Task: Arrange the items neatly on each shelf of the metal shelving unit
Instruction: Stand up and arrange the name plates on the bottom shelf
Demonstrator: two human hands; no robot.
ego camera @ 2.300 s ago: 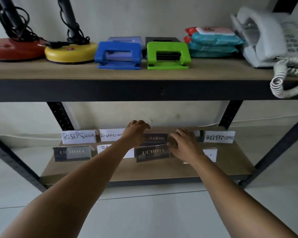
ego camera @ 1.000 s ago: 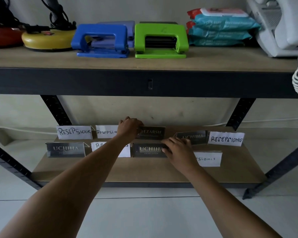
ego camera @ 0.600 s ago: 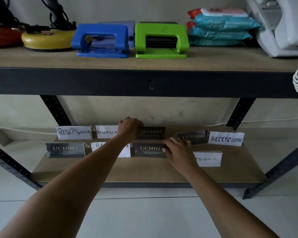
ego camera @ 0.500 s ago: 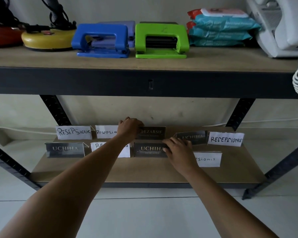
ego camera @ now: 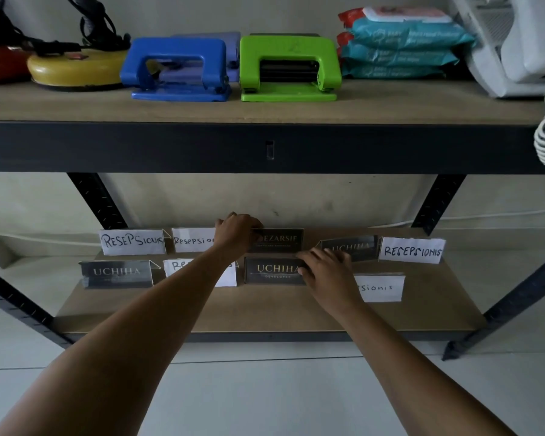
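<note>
1. Lower wooden shelf board [ego camera: 265, 313]: two rows of desk nameplates.
2. Left hand [ego camera: 236, 236] grips dark "DEZARSIF" nameplate [ego camera: 280, 240], back row.
3. Right hand [ego camera: 328, 272], fingers curled, holds dark "UCHIHA" nameplate [ego camera: 272, 272], front row.
4. Advice: slide each square, edges aligned with neighbours.

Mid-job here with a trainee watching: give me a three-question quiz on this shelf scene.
1. True or false: the green hole punch sits to the right of the blue hole punch.
2. Which sign does the left hand touch? A) DEZARSIF sign B) front-left UCHIHA sign C) RESEPSIONIS sign
3. Fill in: the right hand rests at the right end of the sign reading ____ DEVELOPER.

Key: 1 true; 2 A; 3 UCHIHA.
</note>
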